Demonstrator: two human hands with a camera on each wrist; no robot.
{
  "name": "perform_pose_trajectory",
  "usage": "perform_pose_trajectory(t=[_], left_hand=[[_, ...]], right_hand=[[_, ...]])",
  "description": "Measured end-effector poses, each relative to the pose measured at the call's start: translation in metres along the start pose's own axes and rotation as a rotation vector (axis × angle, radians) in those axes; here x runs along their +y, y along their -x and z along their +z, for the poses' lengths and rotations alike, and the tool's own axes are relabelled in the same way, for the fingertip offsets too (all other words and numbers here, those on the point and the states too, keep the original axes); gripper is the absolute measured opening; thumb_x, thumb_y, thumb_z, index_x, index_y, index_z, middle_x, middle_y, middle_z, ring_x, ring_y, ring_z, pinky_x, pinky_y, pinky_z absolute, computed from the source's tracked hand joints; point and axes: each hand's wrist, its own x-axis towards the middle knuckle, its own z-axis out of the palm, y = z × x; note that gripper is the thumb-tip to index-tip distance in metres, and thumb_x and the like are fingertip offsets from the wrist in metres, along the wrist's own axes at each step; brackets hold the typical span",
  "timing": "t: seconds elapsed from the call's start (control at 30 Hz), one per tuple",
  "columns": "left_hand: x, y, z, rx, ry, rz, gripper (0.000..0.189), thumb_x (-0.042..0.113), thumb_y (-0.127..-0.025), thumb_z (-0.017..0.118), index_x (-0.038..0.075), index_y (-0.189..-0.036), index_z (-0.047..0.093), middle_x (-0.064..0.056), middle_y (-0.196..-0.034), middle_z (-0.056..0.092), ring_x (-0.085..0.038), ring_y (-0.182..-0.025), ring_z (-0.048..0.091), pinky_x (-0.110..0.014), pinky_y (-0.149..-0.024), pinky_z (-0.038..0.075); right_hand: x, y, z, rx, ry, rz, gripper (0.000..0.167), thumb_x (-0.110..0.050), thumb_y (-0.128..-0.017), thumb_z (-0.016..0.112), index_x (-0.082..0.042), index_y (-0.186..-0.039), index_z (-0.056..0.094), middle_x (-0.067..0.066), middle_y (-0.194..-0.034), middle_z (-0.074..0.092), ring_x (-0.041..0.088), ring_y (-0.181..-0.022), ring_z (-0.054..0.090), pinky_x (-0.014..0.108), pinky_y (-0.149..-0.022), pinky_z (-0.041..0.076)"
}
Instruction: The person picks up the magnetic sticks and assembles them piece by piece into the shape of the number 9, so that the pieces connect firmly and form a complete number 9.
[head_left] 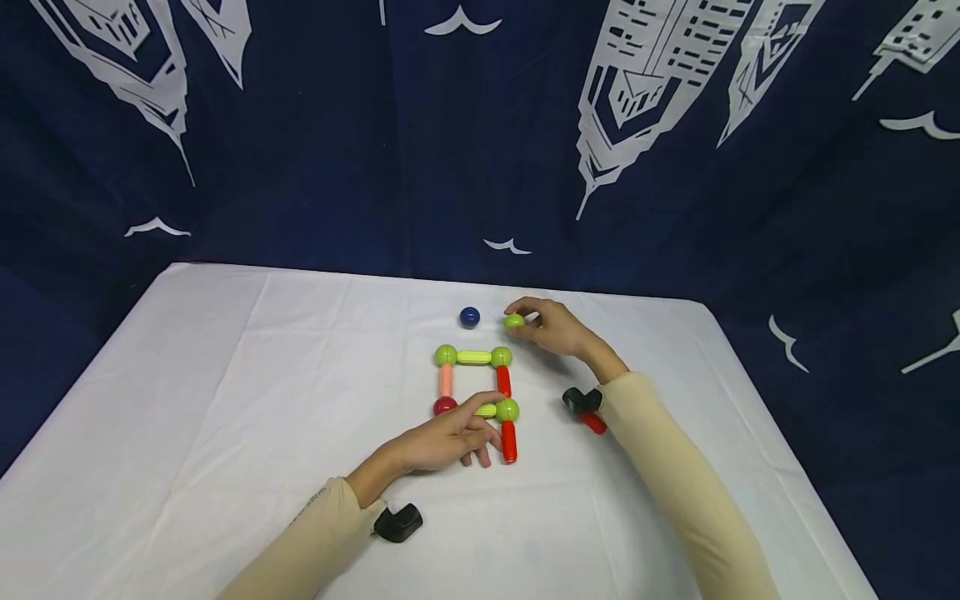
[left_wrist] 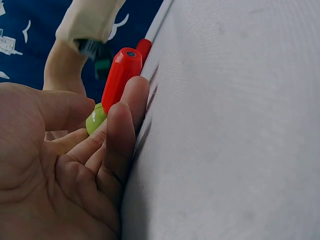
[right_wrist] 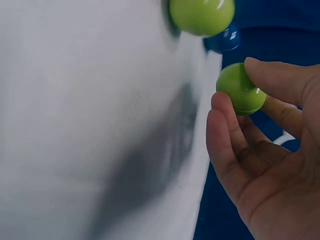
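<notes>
My right hand (head_left: pixel 553 327) pinches a green ball (right_wrist: pixel 241 89) between thumb and fingertips, near the table's far edge. In the head view, balls and rods form a square: a green ball (head_left: pixel 446 356), a yellow-green rod (head_left: pixel 474 357), another green ball (head_left: pixel 501 357), a red rod (head_left: pixel 503 382), a pink rod (head_left: pixel 446 381) and a dark red ball (head_left: pixel 445 406). My left hand (head_left: pixel 450 440) lies over the near side, its loose fingers by the near right green ball (head_left: pixel 507 410). From that ball a red rod (head_left: pixel 509 442) points toward me. The left hand partly hides the near yellow-green rod (head_left: pixel 486 411).
A dark blue ball (head_left: pixel 469 317) sits beyond the square, left of my right hand. Another red rod (head_left: pixel 593 422) lies to the right, partly under the right wrist's black camera (head_left: pixel 582 401). White cloth (head_left: pixel 225 433) covers the table, with a dark blue curtain (head_left: pixel 315 167) behind.
</notes>
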Motion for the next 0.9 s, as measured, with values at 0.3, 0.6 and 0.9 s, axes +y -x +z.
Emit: perform_pose_trajectory(t=[0.3, 0.6, 0.9], left_hand=[[-0.002, -0.001, 0.000, -0.006, 0.003, 0.007, 0.052, 0.010, -0.106, 0.044, 0.016, -0.155, 0.026, -0.015, -0.113, 0.069, -0.018, -0.086, 0.066, -0.030, -0.075, 0.051], [0.000, 0.001, 0.000, -0.003, -0.018, 0.027, 0.052, 0.009, -0.106, 0.043, 0.015, -0.155, 0.026, -0.016, -0.113, 0.069, -0.020, -0.086, 0.067, -0.029, -0.073, 0.051], [0.000, 0.002, 0.000, -0.006, -0.017, 0.029, 0.052, 0.009, -0.106, 0.042, 0.014, -0.155, 0.026, -0.016, -0.115, 0.069, -0.020, -0.086, 0.066, -0.027, -0.073, 0.050]], right_hand=[[-0.015, 0.082, 0.008, 0.036, -0.030, -0.204, 0.033, -0.012, -0.088, 0.076, -0.010, -0.120, 0.065, 0.006, -0.118, 0.065, 0.017, -0.090, 0.063, 0.031, -0.081, 0.055], [-0.035, 0.150, 0.043, -0.086, -0.039, -0.303, 0.036, -0.010, -0.084, 0.079, -0.021, -0.111, 0.059, -0.008, -0.110, 0.061, 0.004, -0.085, 0.066, 0.029, -0.078, 0.058], [-0.043, 0.166, 0.073, -0.112, 0.020, -0.345, 0.034, -0.013, -0.083, 0.080, -0.021, -0.108, 0.059, -0.013, -0.103, 0.056, 0.002, -0.086, 0.058, 0.024, -0.077, 0.055]])
